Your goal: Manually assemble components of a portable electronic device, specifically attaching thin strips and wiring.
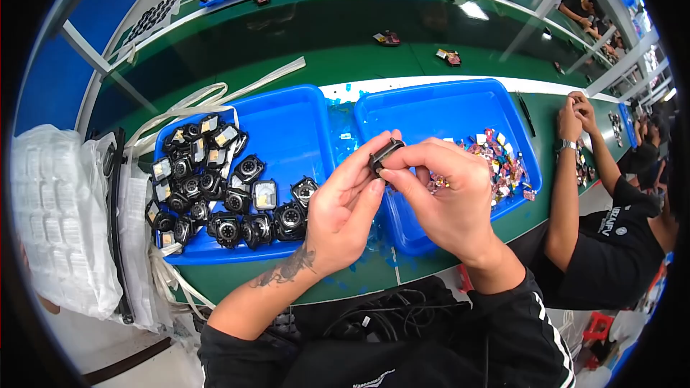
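A small black smartwatch case [387, 151] is held up between both my hands, above the gap where two blue trays meet. My left hand [339, 215] grips it from the left between thumb and fingers. From the right, my right hand [451, 190] pinches its edge with thumb and forefinger. Beneath my left hand the left blue tray [287, 118] carries many black smartwatch cases [208, 185], some with the round sensor back up, others showing a pale square. In the right blue tray [431, 98] lie small pink and white wrapped pieces [503, 162], partly behind my right hand.
White straps [215, 95] trail along the left tray. Stacked clear plastic trays [65, 215] stand at far left. A green conveyor belt [309, 29] runs beyond, bearing several small parts [449, 57]. Black tweezers [527, 113] lie right. A co-worker's hands [573, 111] work nearby.
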A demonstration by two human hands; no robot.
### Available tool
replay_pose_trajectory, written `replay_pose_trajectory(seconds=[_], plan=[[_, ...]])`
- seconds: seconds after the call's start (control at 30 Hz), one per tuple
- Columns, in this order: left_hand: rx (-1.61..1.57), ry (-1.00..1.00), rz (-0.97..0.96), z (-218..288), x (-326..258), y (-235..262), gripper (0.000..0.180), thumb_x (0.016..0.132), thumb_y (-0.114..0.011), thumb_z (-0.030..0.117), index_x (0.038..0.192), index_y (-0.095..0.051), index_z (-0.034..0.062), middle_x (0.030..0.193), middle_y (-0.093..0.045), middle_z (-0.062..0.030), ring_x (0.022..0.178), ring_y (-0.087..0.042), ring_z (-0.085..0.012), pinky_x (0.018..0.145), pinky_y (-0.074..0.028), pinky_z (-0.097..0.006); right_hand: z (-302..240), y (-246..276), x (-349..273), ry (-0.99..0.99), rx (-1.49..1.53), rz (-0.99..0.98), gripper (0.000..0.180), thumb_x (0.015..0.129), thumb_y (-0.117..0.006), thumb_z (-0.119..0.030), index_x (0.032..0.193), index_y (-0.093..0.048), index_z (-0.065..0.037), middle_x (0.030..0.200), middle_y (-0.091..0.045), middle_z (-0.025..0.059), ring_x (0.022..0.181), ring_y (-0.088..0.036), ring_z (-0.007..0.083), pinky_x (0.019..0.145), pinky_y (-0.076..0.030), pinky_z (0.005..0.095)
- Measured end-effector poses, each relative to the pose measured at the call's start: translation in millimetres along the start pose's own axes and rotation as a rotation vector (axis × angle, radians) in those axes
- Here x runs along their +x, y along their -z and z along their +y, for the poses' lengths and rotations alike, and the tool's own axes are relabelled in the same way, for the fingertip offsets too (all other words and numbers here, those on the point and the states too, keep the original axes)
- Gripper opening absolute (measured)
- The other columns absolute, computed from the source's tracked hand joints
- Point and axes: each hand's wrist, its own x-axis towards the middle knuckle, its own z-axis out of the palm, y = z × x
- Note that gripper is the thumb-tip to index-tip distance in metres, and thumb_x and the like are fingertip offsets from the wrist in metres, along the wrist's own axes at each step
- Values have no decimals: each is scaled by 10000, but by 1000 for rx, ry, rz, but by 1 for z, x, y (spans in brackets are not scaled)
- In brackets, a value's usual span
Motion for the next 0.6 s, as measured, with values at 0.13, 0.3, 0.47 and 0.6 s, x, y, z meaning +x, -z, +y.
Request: replay_pose_trajectory(seconds=[0.13, 0.3, 0.47, 0.6], plan=[[135, -75, -18, -2, 0, -1, 489, 967, -388, -89, 1449, -303, -87, 1486, -382, -198, 1360, -412, -255, 1135, -328, -362, 4, 0, -1, 61, -51, 4, 91, 752, -738, -8, 806, -688, -61, 693, -654, 49, 512, -554, 158, 626, -418, 302], [133, -74, -41, 2, -1, -1, 492, 965, -373, -96, 1452, -296, -87, 1486, -384, -196, 1358, -414, -251, 1128, -331, -357, 5, 1, 1, 89, -37, -6, 98, 737, -759, -42, 782, -677, -72, 644, -623, 24, 513, -519, 155, 658, -406, 305], [107, -72, -70, 5, -2, -1, 484, 967, -364, -91, 1446, -291, -88, 1478, -395, -196, 1346, -428, -253, 1121, -340, -358, 1, 3, 0, 30, -91, 25, 218, 698, -792, -51, 718, -576, -61, 660, -541, 21, 587, -516, 173, 670, -424, 303], [104, -60, -54, 6, -2, -3, 482, 971, -361, -86, 1447, -287, -83, 1460, -412, -210, 1340, -437, -255, 1119, -343, -354, 7, -2, 3, -16, 82, 90, 250, 695, -788, -23, 761, -548, -50, 699, -514, 46, 632, -526, 168, 662, -443, 300]])
